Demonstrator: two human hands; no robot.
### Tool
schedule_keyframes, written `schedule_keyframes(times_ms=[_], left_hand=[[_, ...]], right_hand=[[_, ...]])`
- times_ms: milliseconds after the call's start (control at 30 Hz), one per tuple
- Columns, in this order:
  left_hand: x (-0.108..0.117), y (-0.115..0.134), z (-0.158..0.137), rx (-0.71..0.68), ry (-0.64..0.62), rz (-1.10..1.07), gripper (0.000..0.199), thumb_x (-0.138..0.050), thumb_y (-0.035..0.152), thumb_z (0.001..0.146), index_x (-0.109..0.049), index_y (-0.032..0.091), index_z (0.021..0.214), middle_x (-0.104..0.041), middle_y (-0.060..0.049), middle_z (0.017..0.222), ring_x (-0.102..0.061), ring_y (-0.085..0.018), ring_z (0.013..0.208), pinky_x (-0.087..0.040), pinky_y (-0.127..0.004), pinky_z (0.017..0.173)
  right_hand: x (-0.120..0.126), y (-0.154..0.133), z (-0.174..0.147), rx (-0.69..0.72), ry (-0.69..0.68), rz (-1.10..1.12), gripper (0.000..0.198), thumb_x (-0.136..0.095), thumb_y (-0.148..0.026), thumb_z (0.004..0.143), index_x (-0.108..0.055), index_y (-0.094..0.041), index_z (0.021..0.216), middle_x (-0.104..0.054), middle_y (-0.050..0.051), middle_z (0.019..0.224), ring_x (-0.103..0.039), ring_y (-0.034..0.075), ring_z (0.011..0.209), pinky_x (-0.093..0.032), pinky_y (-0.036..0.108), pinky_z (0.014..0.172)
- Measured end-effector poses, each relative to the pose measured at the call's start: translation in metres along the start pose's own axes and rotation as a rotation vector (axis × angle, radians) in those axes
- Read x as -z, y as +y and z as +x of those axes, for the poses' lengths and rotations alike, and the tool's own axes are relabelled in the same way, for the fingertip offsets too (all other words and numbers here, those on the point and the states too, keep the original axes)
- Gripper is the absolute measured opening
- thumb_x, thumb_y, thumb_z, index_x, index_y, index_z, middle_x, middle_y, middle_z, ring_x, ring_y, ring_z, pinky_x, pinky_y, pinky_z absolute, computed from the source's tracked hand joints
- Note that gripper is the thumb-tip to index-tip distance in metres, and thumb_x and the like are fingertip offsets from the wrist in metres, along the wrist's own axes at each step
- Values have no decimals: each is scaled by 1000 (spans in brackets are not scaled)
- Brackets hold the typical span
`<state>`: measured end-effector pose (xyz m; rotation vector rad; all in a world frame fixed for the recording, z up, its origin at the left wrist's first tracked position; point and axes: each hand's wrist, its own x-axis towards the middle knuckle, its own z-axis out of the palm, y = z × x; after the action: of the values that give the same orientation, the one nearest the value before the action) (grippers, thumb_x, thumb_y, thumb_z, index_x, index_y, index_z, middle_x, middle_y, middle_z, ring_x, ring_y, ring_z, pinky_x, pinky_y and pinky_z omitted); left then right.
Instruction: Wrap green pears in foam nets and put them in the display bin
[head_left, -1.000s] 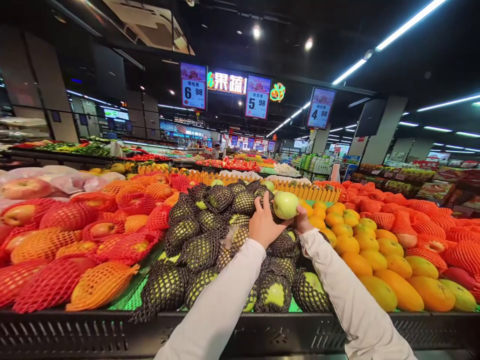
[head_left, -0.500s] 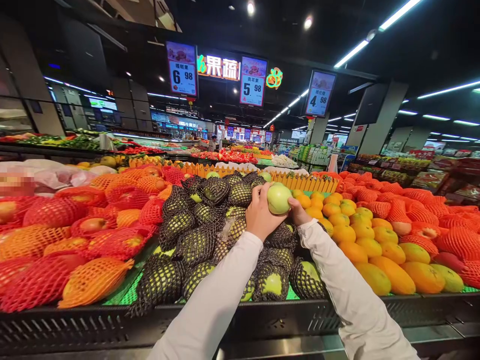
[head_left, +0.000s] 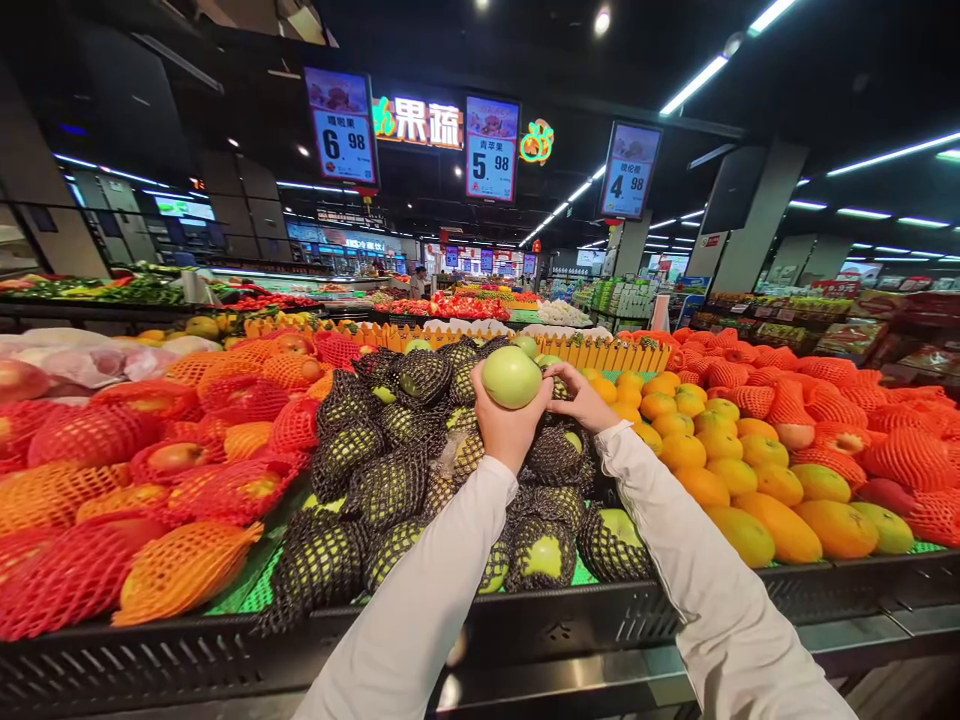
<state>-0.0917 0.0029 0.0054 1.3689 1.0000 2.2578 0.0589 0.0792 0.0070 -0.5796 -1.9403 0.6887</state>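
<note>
- Along the near edge, a black plastic crate rim [head_left: 555, 628] runs across, pierced with narrow slots.
- Two white cloth sleeves [head_left: 420, 590] reach over it, softly creased, the right one more wrinkled.
- Behind the rim sit rounded green apples in stretchy black mesh nets [head_left: 390, 485], lumpy and diamond-patterned.
- Over the far part of this heap, a smooth, glossy, bare green apple [head_left: 511, 377] rests in the left hand [head_left: 504, 425], whose fingers and thumb curl round it from below.
- Just right of it, the right hand [head_left: 585, 400] has thumb and fingers drawn towards each other; whether they pinch anything I cannot tell.
- To the left lie plump fruits in red and orange netting [head_left: 247, 440]; to the right, smooth orange-and-green citrus [head_left: 701, 450], then ribbed coral-red foam nets [head_left: 904, 445].
- Farther back stand a low orange picket strip [head_left: 600, 353] and flat rectangular price screens [head_left: 491, 150].
</note>
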Motion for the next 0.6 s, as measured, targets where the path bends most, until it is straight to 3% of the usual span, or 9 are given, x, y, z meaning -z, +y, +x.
schedule_keyframes(times_ms=[100,233,300,433,600], left_hand=[[1,2,-1,-9,44,33,75,-83,43,61,-41,20,119,-63,-7,108,-64,-16,88,-51,-27,84],[0,2,-1,51,58,79,77,-84,45,58,-43,21,118,-64,-7,107,-64,-17,88,-51,-28,84],[0,1,-1,57,47,58,76,-84,45,57,-43,21,117,-64,-7,106,-63,-17,87,-51,-28,83],[-1,0,-1,40,28,43,74,-84,45,58,-43,21,114,-63,-7,105,-63,-16,85,-51,-27,81],[0,1,-3,39,1,47,74,-84,45,58,-42,20,114,-63,-7,104,-62,-16,84,-51,-26,79]], right_hand=[[5,6,5,-53,264,-31,50,-74,-44,64,-49,-23,102,-56,4,108,-55,21,105,-45,35,97],[30,19,5,-176,793,-145,58,-64,-47,70,-41,-20,115,-56,10,115,-56,22,105,-46,35,96],[45,27,1,-257,911,-333,59,-62,-42,73,-41,-18,123,-53,14,123,-53,23,114,-42,37,103],[59,48,-10,-562,820,-592,56,-59,-35,78,-45,-15,128,-49,18,133,-46,28,127,-33,43,111],[58,75,-13,-694,527,-551,56,-71,-40,71,-57,-15,119,-60,16,123,-57,30,115,-42,41,103]])
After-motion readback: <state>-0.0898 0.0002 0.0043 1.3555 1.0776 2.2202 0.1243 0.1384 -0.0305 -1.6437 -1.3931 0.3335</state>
